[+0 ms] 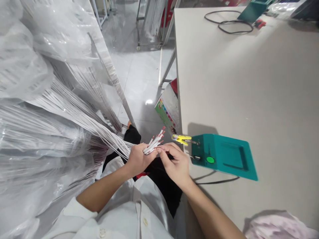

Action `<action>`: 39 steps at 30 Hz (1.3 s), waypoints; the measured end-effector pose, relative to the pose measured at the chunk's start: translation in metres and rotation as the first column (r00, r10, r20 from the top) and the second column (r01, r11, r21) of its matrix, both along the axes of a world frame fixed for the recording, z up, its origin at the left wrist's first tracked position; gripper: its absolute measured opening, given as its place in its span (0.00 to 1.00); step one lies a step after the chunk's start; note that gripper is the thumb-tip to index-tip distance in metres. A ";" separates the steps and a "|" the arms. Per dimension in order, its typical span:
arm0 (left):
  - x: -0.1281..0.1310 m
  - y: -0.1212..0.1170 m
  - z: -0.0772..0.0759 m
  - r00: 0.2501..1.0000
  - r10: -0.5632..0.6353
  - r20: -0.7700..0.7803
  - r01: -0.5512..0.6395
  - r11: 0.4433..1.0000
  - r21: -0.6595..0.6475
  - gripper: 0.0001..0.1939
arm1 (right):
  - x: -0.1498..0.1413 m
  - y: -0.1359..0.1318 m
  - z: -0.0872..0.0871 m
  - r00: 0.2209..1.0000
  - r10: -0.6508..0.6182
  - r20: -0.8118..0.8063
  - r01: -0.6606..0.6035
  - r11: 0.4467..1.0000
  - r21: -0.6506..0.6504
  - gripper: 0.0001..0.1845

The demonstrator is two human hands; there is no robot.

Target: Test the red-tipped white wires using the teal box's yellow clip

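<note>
A long bundle of white wires runs from the left into my left hand, which is wrapped round it near the ends. The wire ends stick out past my fist and have reddish tips. My right hand meets the bundle from the right, thumb and forefinger pinched at one wire end; the pinched part is too small to see clearly. Just right of that hand, a yellow clip hangs off a teal device with a green round button, at the table's edge.
More white wires in clear plastic wrapping fill the left side. The pale table spans the right, with a black cable at its far end and a pinkish cloth near me. A printed box stands on the floor beside it.
</note>
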State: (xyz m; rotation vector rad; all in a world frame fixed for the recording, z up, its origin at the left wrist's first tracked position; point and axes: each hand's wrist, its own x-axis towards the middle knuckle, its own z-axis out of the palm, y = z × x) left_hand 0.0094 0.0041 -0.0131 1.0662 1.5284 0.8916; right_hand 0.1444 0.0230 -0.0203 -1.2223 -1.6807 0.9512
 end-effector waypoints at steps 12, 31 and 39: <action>-0.003 -0.001 0.013 0.990 -0.040 0.136 0.036 0.999 0.036 0.12 | -0.006 0.000 -0.005 0.911 -0.052 -0.410 -0.106 0.930 -0.352 0.07; -0.020 0.006 0.016 0.948 -0.228 0.221 0.227 0.973 0.032 0.11 | 0.014 0.014 0.016 0.907 0.261 -0.330 -0.364 0.880 -0.305 0.04; -0.017 0.002 0.019 0.912 -0.095 0.399 0.097 0.995 0.015 0.11 | -0.008 0.001 -0.003 0.780 -0.075 -0.621 -0.288 0.838 -0.463 0.04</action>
